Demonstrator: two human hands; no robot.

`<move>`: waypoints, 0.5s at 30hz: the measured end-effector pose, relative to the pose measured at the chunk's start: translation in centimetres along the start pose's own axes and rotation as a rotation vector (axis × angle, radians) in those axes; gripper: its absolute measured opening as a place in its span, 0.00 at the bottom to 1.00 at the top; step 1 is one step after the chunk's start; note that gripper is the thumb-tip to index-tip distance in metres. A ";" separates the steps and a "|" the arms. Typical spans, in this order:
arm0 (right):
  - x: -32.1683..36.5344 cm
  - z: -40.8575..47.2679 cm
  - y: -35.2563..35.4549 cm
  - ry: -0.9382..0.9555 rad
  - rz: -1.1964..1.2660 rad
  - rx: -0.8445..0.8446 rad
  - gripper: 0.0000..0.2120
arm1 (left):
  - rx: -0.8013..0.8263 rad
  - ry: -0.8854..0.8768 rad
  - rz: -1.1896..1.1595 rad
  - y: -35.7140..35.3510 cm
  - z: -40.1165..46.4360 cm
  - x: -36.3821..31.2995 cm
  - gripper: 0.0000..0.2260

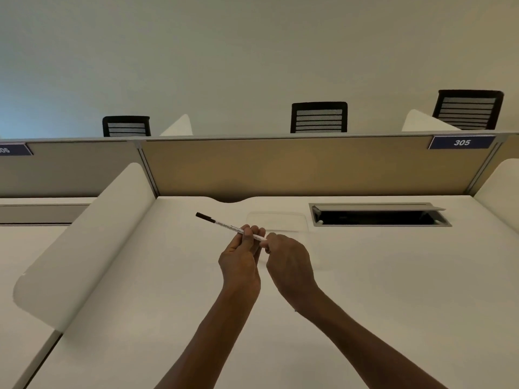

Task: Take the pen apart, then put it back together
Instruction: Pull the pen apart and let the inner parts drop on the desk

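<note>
A slim white pen (226, 225) with a dark cap at its far left end is held above the white desk (365, 276), slanting up to the left. My left hand (241, 256) grips its barrel near the right end, fingers wrapped over it. My right hand (289, 262) pinches the pen's right tip, which is hidden between its fingers. The two hands touch each other over the middle of the desk.
An open cable hatch (379, 216) is sunk in the desk at the back right. White side dividers (84, 242) flank the desk, and a tan partition (309, 167) with a "305" tag (462, 142) closes the back. Black chairs (319, 117) stand behind it.
</note>
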State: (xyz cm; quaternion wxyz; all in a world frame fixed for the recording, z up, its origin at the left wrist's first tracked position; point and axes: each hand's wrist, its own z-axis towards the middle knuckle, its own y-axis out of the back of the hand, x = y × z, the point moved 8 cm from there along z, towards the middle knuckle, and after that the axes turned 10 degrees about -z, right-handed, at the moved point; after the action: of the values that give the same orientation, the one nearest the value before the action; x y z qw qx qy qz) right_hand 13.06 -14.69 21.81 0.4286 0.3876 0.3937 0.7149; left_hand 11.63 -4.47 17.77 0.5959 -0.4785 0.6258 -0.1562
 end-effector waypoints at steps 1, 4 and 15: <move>-0.2 0.1 -0.1 -0.012 0.015 0.045 0.10 | 0.026 0.021 0.000 -0.3 0.1 0.0 0.08; -0.9 0.7 -1.5 -0.184 0.648 0.455 0.15 | 0.176 0.090 0.003 -1.5 0.5 -0.6 0.08; -0.1 0.0 -1.5 -0.439 1.262 0.828 0.18 | 0.318 0.070 0.042 -2.4 0.8 -2.1 0.09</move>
State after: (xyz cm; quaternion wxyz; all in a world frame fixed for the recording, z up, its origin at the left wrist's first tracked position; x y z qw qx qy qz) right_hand 13.60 -14.31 20.45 -0.1698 0.7985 0.2399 0.5254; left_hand 13.02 -3.69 20.68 0.6450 -0.3593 0.6234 -0.2575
